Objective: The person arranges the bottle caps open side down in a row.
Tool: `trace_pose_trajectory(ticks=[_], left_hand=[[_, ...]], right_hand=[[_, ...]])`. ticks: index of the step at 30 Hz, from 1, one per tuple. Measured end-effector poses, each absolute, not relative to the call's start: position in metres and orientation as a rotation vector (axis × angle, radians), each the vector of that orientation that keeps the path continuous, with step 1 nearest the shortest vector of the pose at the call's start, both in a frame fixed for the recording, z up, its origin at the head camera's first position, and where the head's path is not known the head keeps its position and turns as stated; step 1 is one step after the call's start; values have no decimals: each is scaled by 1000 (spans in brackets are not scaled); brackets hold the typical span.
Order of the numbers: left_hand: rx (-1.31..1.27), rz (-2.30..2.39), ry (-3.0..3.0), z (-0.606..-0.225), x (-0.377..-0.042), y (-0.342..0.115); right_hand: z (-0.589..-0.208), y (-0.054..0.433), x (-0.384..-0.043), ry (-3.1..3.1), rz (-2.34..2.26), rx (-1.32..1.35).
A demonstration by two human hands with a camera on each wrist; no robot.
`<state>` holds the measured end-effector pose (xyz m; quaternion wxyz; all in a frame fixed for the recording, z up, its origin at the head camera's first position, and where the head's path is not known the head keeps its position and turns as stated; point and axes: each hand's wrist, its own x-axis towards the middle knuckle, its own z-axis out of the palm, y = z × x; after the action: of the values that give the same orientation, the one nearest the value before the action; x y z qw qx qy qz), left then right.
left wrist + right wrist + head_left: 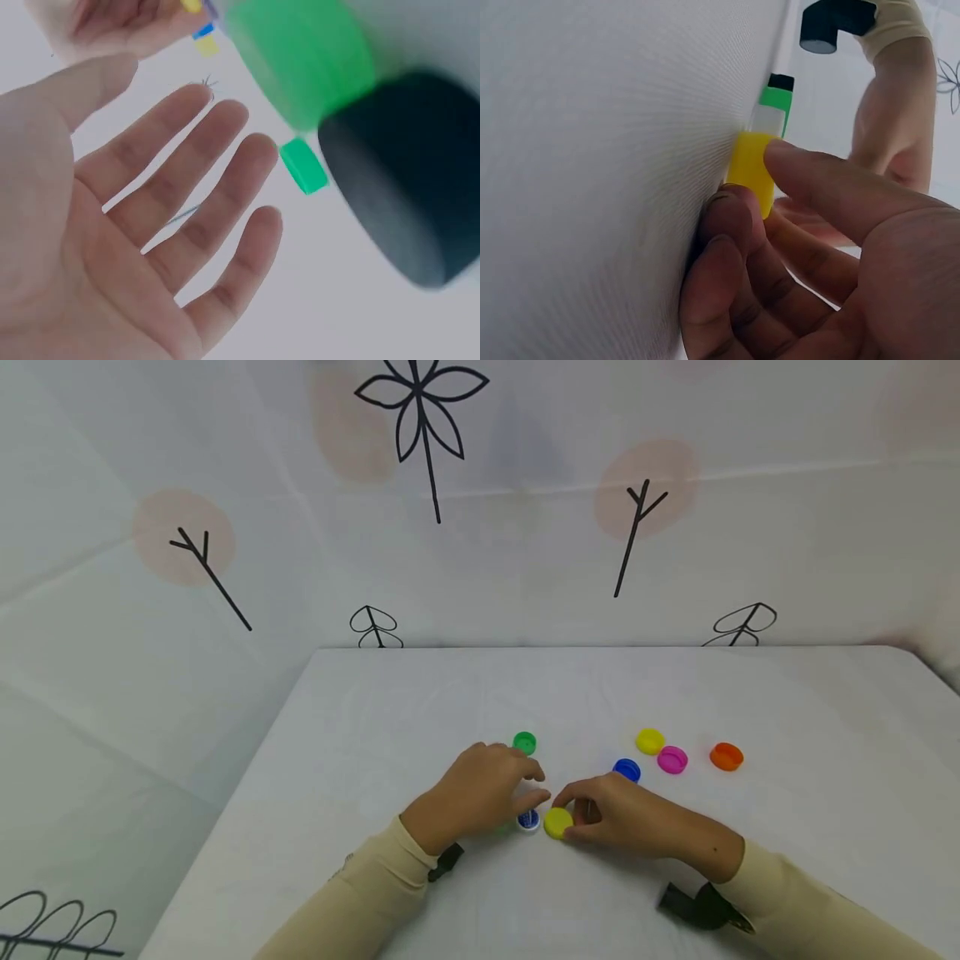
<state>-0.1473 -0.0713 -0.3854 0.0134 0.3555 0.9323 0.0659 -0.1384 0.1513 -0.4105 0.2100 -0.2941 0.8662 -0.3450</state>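
My right hand [626, 818] pinches a yellow bottle cap [558, 822] between thumb and fingers at the tabletop; the right wrist view shows the cap [751, 169] on its edge side. Just left of it lies a white cap with a blue inside [528, 821]. My left hand [483, 793] hovers over the row, its fingers [232, 187] loosely extended and holding nothing. Below it, mostly hidden from the head view, are a light green cap [300, 60] and a black cap [405, 180]. Another green cap [524, 742] lies beyond the left fingers.
Toward the right lie a blue cap [627, 769], a second yellow cap [650, 742], a pink cap [672, 760] and an orange cap [727, 757]. The white table [420, 693] meets a patterned cloth backdrop [525, 568] at its far edge.
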Motion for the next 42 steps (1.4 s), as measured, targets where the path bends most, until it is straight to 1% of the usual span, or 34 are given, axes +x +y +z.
trace_pose_trajectory(ticks=[6, 12, 15, 22, 27, 37, 42], left_hand=[[1004, 224, 2985, -378, -154, -80], [903, 335, 2993, -383, -163, -88], [870, 379, 2985, -385, -166, -92], [778, 452, 2955, -389, -174, -102], [761, 493, 2910, -390, -178, -101], [696, 527, 2844, -394, -182, -100], [669, 537, 2813, -396, -182, -100]], right_hand=[[-409, 151, -137, 2413, -951, -820], [-404, 150, -142, 2425, -945, -737], [-399, 150, -147, 2476, -957, -708], [-389, 140, -163, 2605, -994, -756], [-386, 134, -173, 2676, -974, -733], [-388, 116, -193, 2678, -900, -646], [-391, 110, -198, 2644, -886, -592]])
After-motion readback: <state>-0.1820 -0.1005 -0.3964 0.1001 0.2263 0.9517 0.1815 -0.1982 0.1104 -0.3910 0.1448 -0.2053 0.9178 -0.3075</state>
